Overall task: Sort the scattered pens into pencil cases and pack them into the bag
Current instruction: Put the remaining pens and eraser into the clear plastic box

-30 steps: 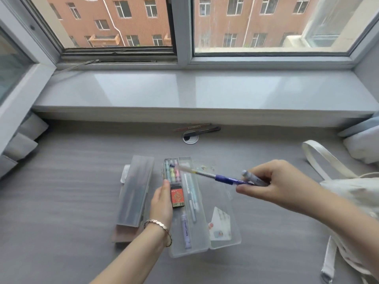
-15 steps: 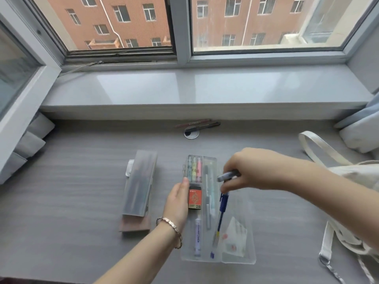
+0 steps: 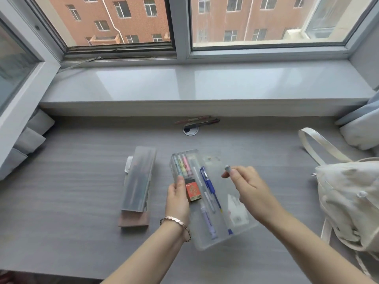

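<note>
Right hand [image 3: 249, 187] pinches a grey pen [image 3: 227, 168] over the open pencil case [image 3: 207, 241]; left hand [image 3: 178, 196] grips its edge.

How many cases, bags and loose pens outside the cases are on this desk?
Pencil cases: 2, the open clear case and the closed frosted case
Bags: 1, the cream bag
Loose pens by the far edge: 2, the red pen and the dark pen
Pens in hand: 1, a grey pen pinched in the right hand
Total: 6
</note>
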